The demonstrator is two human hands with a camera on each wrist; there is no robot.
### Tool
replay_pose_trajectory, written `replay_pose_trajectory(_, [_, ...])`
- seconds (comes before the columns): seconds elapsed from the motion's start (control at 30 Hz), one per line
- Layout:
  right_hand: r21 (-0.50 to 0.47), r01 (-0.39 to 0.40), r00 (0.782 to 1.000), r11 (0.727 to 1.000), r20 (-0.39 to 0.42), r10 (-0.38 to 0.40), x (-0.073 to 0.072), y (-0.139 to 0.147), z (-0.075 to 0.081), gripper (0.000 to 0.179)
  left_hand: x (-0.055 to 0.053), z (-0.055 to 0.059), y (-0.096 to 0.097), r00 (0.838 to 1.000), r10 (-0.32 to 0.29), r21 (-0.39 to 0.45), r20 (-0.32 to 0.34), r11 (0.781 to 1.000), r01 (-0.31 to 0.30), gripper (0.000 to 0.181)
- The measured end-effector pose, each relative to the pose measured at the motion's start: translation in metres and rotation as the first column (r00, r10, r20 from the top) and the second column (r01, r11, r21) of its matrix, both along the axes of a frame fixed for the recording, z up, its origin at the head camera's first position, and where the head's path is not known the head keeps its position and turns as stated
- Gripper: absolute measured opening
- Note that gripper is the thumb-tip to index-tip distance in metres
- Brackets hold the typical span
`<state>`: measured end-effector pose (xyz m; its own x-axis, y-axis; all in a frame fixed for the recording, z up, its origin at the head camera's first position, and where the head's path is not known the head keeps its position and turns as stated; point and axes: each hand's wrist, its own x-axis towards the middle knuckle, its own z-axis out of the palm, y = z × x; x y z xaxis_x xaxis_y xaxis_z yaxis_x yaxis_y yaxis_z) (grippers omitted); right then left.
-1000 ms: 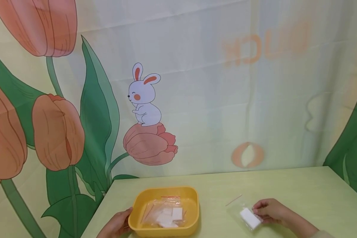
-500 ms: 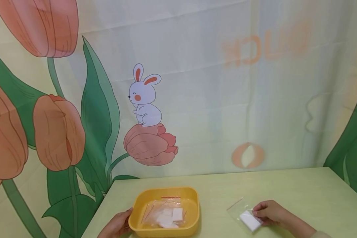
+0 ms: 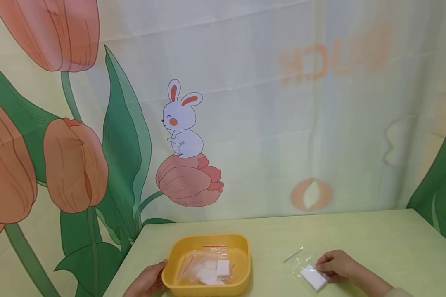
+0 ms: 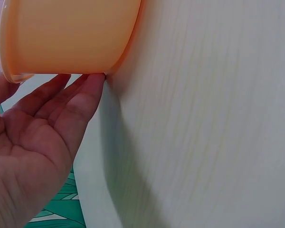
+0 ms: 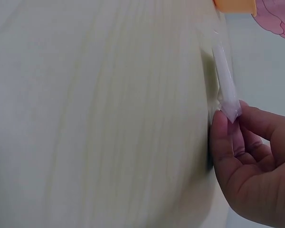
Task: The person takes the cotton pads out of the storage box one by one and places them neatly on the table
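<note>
My right hand (image 3: 338, 266) pinches the edge of a small clear zip bag (image 3: 295, 262) between thumb and fingers. Inside the bag lies a flat white block (image 3: 314, 277); in the right wrist view the bagged block (image 5: 225, 76) shows edge-on, just off the table. At the left, my left hand (image 3: 148, 278) holds the side of a yellow plastic basin (image 3: 243, 264). In the left wrist view its fingers (image 4: 80, 107) are against the basin's lower edge, with the thumb by the rim. Several clear bags with white blocks (image 3: 223, 268) are heaped in the basin.
A pale green, wood-grained table (image 3: 275, 231) carries the basin and spans the front. Behind it hangs a curtain (image 3: 252, 123) printed with tulips and a rabbit, meeting the table's back edge.
Both hands keep their holds and barely move. The clear bag and its block shift very slightly, and the whole view drifts a little.
</note>
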<state>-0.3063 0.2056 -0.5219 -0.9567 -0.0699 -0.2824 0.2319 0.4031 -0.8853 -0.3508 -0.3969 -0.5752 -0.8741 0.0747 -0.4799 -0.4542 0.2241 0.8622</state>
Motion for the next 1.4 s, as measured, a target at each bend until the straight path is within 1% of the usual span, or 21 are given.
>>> replay_pose_trajectory(0.03, [0.004,0.0,1.0,1.0,-0.001,0.0,0.0,0.0,0.0,0.011,-0.001,0.0,0.0,1.0,0.011,0.004,0.01,1.0,-0.011,0.059])
replay_pose_trajectory(0.13, [0.025,0.012,1.0,1.0,0.004,-0.012,-0.001,-0.002,0.0,0.01,-0.001,0.002,0.001,1.0,0.016,0.001,0.014,1.0,-0.016,0.058])
replay_pose_trajectory(0.17, [0.033,0.013,1.0,0.999,0.004,-0.014,-0.001,-0.002,0.001,0.009,-0.001,0.002,0.002,1.0,0.014,0.003,0.014,1.0,-0.014,0.058])
replay_pose_trajectory(0.2, [0.042,0.014,1.0,0.999,0.003,-0.014,-0.001,-0.003,0.001,0.009,0.002,0.004,0.003,1.0,0.001,0.003,0.0,1.0,-0.001,0.057])
replay_pose_trajectory(0.3, [0.07,0.017,1.0,0.997,0.0,-0.017,-0.001,-0.004,0.002,0.007,0.004,0.007,0.005,1.0,-0.007,0.01,-0.001,1.0,0.007,0.056])
replay_pose_trajectory(0.4, [0.097,0.007,1.0,0.995,-0.016,-0.005,0.0,-0.005,0.003,0.006,0.006,0.009,0.006,1.0,-0.005,0.01,-0.005,1.0,0.005,0.056])
replay_pose_trajectory(0.67, [0.141,0.011,0.998,0.99,-0.056,-0.003,0.001,-0.007,0.003,0.003,-0.001,0.002,0.002,1.0,0.009,0.013,0.013,1.0,-0.009,0.059])
replay_pose_trajectory(0.77, [0.145,0.016,0.998,0.989,-0.061,-0.007,0.001,-0.008,0.003,0.003,-0.003,0.0,0.001,1.0,0.0,0.006,0.003,1.0,0.0,0.061])
replay_pose_trajectory(0.87, [0.153,0.023,0.998,0.988,-0.064,-0.013,0.001,-0.009,0.002,0.003,-0.003,-0.001,0.0,1.0,-0.005,0.008,0.001,1.0,0.005,0.061])
replay_pose_trajectory(0.93, [0.169,0.027,0.998,0.985,-0.068,-0.015,0.001,-0.009,0.001,0.004,-0.001,0.0,0.001,1.0,-0.003,0.014,0.001,1.0,0.003,0.061])
replay_pose_trajectory(1.0, [0.19,0.026,0.997,0.981,-0.078,-0.012,0.001,-0.01,0.001,0.004,0.007,0.009,0.007,1.0,0.013,0.015,-0.001,1.0,-0.013,0.06])
replay_pose_trajectory(1.03, [0.201,0.024,0.996,0.979,-0.086,-0.007,0.001,-0.01,0.0,0.004,0.013,0.017,0.012,1.0,0.024,0.022,0.005,0.999,-0.024,0.059])
replay_pose_trajectory(1.1, [0.223,0.02,0.995,0.975,-0.098,0.002,0.001,-0.011,0.0,0.004,0.026,0.035,0.025,0.999,0.034,-0.004,-0.008,0.999,-0.034,0.058])
replay_pose_trajectory(1.17, [0.239,0.016,0.994,0.971,-0.112,0.011,0.001,-0.012,0.0,0.004,0.04,0.055,0.041,0.998,0.057,-0.04,-0.022,0.998,-0.057,0.055])
replay_pose_trajectory(1.23, [0.25,0.014,0.992,0.968,-0.122,0.017,0.001,-0.013,0.0,0.005,0.05,0.07,0.053,0.997,0.068,-0.074,-0.034,0.995,-0.07,0.054])
replay_pose_trajectory(1.3, [0.254,0.013,0.992,0.967,-0.128,0.021,0.001,-0.014,0.001,0.005,0.056,0.079,0.061,0.995,0.083,-0.106,-0.047,0.99,-0.088,0.053])
replay_pose_trajectory(1.4, [0.258,0.015,0.991,0.966,-0.129,0.019,0.002,-0.015,0.002,0.005,0.058,0.081,0.064,0.994,0.095,-0.111,-0.046,0.989,-0.1,0.053])
